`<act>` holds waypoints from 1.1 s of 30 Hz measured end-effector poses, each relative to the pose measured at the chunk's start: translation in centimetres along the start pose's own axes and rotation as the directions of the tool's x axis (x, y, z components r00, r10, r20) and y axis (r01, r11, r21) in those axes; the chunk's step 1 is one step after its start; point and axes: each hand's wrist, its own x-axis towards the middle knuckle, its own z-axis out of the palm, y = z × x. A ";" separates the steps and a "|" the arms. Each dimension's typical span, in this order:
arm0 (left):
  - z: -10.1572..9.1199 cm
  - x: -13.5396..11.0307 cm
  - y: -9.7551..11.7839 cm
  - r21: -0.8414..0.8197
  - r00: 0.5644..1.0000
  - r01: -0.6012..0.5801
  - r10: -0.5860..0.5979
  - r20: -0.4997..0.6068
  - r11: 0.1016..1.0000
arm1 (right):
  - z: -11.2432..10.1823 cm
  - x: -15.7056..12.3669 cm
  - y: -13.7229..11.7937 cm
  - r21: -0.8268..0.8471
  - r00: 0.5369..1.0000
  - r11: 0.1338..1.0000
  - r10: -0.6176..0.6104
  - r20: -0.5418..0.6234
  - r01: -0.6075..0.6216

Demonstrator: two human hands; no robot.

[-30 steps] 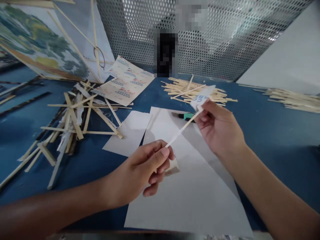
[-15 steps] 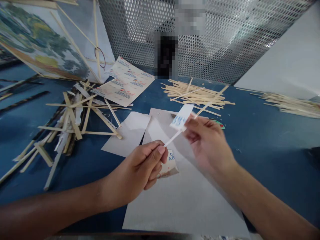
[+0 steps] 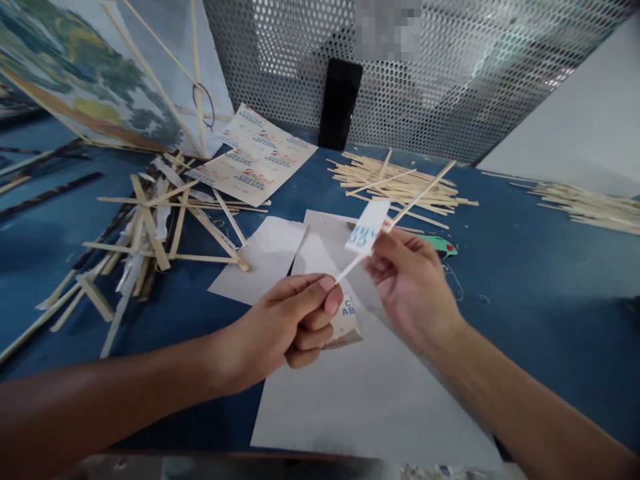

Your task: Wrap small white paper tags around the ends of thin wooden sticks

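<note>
My left hand (image 3: 300, 317) is closed on the lower end of a thin wooden stick (image 3: 425, 190), which slants up to the right. Farther up the same stick, my right hand (image 3: 415, 273) pinches a small piece of sandpaper (image 3: 369, 227) against it, its white printed back showing. The grit side is hidden. Below both hands lies a large sheet of paper (image 3: 370, 400). Another sandpaper scrap (image 3: 350, 328) rests on that sheet, partly covered by my left hand. Just beyond my right hand, a green tool with a red dot (image 3: 439, 245) shows in part.
Thin sticks lie in a pile (image 3: 395, 183) at the back, with another bundle (image 3: 585, 203) at right. Wider strips (image 3: 150, 227) are heaped at left beside a printed sandpaper sheet (image 3: 265, 157). A phone (image 3: 341, 103) leans on the perforated metal panel (image 3: 425, 100).
The view has shifted slightly, and more of the green tool shows. Both hands keep their hold on the stick and sandpaper, which stay nearly in place relative to each other.
</note>
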 end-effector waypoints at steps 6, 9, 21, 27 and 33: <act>-0.1 0.1 0.1 -0.036 0.998 0.012 -0.010 0.055 0.999 | 0.1 0.2 -0.1 0.033 0.997 0.999 -0.039 -0.062 0.041; 0.0 0.1 0.2 -0.048 0.999 0.004 -0.001 0.052 0.999 | 0.5 0.2 0.2 -0.010 0.994 0.995 0.104 0.027 -0.104; -0.1 0.1 0.2 0.025 0.998 0.025 -0.026 0.062 0.999 | -0.4 1.2 -2.1 -0.082 0.983 0.995 -0.072 -0.169 0.059; 0.0 0.1 0.0 0.096 0.998 -0.013 0.006 0.065 0.995 | -1.3 1.9 -3.0 -0.037 0.967 0.993 -0.119 -0.227 0.113; 0.0 -0.5 -0.8 0.226 0.998 -0.050 0.055 -0.015 0.973 | -2.9 3.8 -4.5 -0.002 0.950 0.986 -0.162 -0.267 0.168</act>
